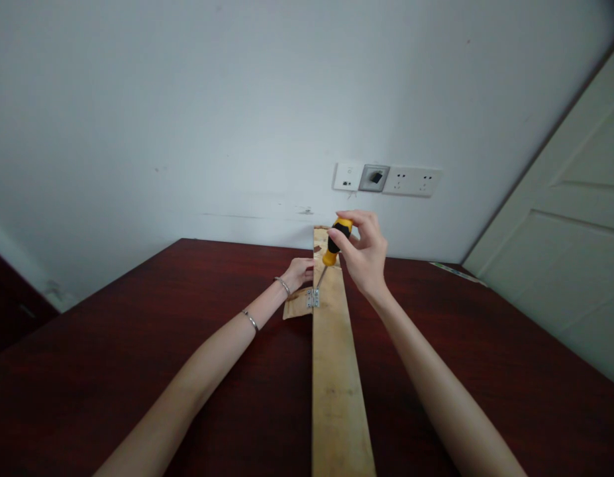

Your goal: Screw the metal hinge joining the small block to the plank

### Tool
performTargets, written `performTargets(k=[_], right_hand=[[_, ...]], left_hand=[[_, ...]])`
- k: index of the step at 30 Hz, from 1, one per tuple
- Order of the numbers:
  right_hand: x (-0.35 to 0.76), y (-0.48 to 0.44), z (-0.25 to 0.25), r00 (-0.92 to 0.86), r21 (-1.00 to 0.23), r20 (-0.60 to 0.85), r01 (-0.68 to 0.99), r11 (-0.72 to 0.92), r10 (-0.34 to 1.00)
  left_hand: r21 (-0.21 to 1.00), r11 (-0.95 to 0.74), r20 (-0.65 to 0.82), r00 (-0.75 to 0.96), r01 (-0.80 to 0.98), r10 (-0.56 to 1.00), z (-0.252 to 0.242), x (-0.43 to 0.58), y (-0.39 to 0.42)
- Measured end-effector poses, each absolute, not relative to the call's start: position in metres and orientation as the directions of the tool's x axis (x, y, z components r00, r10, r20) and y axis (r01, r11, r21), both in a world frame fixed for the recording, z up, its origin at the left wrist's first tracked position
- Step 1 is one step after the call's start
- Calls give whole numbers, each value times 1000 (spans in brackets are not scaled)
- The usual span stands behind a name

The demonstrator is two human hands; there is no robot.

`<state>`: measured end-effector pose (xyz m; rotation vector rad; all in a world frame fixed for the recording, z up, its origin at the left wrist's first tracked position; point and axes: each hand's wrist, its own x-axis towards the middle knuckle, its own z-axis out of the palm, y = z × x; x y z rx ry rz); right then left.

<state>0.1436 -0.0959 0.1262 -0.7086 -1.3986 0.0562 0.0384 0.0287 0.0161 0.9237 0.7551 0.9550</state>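
My right hand [368,255] is closed around the yellow and black handle of a screwdriver [340,235]. The screwdriver slants down to the left, its tip at the upper right part of a small metal hinge [313,297]. That hinge lies across the joint between a long wooden plank [335,371] and a short wooden piece [295,304] sticking out on its left. My left hand [299,270] presses against the plank's left edge, just above the short piece. Its fingertips are partly hidden there, and I cannot make out whether they grip the wood. Two bracelets circle the left forearm.
The plank lies on a dark red table [237,285] that meets a white wall [187,119]. Several sockets, among them a wall outlet [412,181], sit above the far edge. A white panelled door [565,238] stands at the right, near a thin strip [458,273] on the table.
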Motion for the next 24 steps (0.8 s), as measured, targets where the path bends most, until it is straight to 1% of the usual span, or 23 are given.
performTargets(k=[4,6,11,13,17,19,24], right_hand=[[145,-97,128,102,-476,878,293,829,468],[147,-95,127,90,-474,878,281,834,469],[149,-87,123,192,-494,870,337,802,455],[149,-87,124,177,-487,873,345,802,454],[151,-93,128,47,-457,884,296,839,464],[153,-93,129,15,-443,888,289,849,459],[156,-91,128,82,-427,900,374,823,429]], left_hand=[[901,277,-139,381,-334,914,13,39,31],[900,283,-148,377,-333,914,12,39,31],[898,286,-150,377,-336,914,12,40,30],[900,286,-153,374,-330,915,12,40,30],[900,290,-164,364,-325,917,12,39,30],[901,287,-157,371,-325,915,12,39,31],[905,274,-137,387,-326,912,9,39,32]])
